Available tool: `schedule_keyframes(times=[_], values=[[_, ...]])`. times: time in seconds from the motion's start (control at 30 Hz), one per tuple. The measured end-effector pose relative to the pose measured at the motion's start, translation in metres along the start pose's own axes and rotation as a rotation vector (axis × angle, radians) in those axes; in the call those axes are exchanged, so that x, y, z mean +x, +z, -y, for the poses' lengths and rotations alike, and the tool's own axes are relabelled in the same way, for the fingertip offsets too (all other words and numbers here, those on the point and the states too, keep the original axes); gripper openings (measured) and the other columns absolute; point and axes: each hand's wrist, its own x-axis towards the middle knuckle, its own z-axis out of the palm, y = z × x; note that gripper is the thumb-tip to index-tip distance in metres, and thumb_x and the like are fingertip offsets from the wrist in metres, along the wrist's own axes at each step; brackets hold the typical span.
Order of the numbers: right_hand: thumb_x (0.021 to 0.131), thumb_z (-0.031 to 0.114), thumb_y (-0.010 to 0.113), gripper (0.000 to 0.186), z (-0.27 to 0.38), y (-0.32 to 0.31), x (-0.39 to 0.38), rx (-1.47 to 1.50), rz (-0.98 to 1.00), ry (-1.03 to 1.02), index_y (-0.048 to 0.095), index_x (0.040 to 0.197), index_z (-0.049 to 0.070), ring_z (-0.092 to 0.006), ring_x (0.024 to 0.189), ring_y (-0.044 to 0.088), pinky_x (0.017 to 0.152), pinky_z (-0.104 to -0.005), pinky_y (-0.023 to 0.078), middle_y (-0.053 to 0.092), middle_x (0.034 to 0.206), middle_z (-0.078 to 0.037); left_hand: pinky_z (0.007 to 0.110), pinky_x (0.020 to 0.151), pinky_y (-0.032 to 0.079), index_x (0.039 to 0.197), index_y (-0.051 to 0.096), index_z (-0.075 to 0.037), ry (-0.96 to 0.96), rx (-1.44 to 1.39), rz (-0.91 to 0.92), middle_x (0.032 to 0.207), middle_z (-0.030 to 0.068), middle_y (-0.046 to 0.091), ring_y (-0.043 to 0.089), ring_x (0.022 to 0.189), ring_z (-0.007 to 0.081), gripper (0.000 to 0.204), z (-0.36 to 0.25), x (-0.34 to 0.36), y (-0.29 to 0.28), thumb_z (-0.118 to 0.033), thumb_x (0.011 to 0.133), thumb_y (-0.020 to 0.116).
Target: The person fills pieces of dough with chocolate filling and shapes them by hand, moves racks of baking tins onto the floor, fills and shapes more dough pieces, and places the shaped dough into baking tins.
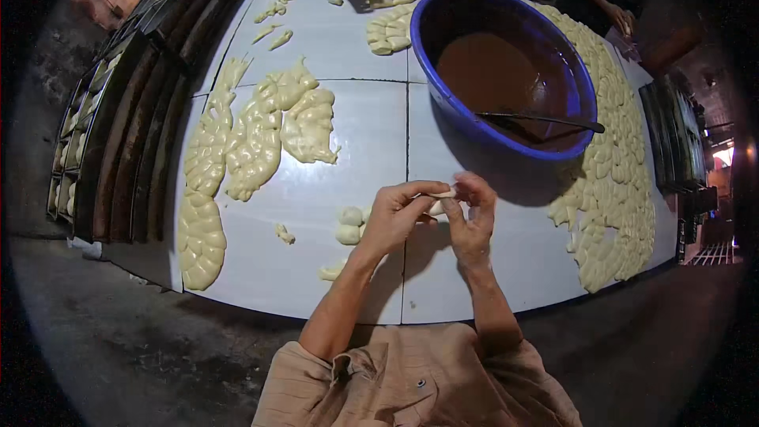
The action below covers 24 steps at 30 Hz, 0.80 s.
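Note:
My left hand [395,217] and my right hand [473,217] meet above the white tiled table [348,150], both pinching one small piece of pale dough [444,194] between the fingertips. Two small dough balls [349,225] lie on the table just left of my left hand. A big blue basin [506,71] with brown filling and a dark spoon [541,120] resting in it stands right behind my hands.
Rows of dough pieces [253,138] lie at the left, and many more dough pieces [617,190] cover the right side. Dark baking trays [126,134] stack along the left edge. Another person's hand [621,20] shows at the far right.

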Motion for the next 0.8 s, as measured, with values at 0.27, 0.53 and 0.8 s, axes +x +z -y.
schedule_keyframes(times=[0.27,0.53,0.8], values=[[0.096,0.029,0.064,0.030,0.003,-0.014,-0.001,-0.328,0.177,-0.062,0.060,0.084,0.002,-0.0190,0.066,0.060,0.058,-0.0321,0.048,0.061,0.073,-0.007,0.027,0.080,0.055,0.110,0.071,0.001,0.084,0.231,-0.028,0.101,0.0091,0.072,0.066,0.092,0.0135,0.023,0.003,-0.019,0.005,-0.014,0.092,0.066],[0.087,0.011,0.072,0.030,0.030,-0.030,-0.012,-0.311,0.522,-0.079,0.062,0.114,0.000,-0.0222,0.091,0.067,0.077,-0.0341,0.060,0.063,0.114,-0.016,0.028,0.081,0.053,0.122,0.065,-0.001,-0.035,0.156,-0.081,0.110,0.0109,0.070,0.064,0.095,0.0137,0.033,-0.002,-0.042,-0.009,-0.023,0.098,0.061],[0.089,0.014,0.069,0.030,-0.010,-0.035,-0.026,-0.246,0.519,0.618,0.063,0.115,0.002,-0.0160,0.080,0.067,0.073,-0.0273,0.056,0.068,0.094,-0.009,0.029,0.060,0.052,0.115,0.067,-0.003,-0.022,1.041,-0.633,0.099,0.0096,0.067,0.063,0.068,0.0175,0.048,-0.008,-0.146,-0.068,-0.027,0.076,0.082]])
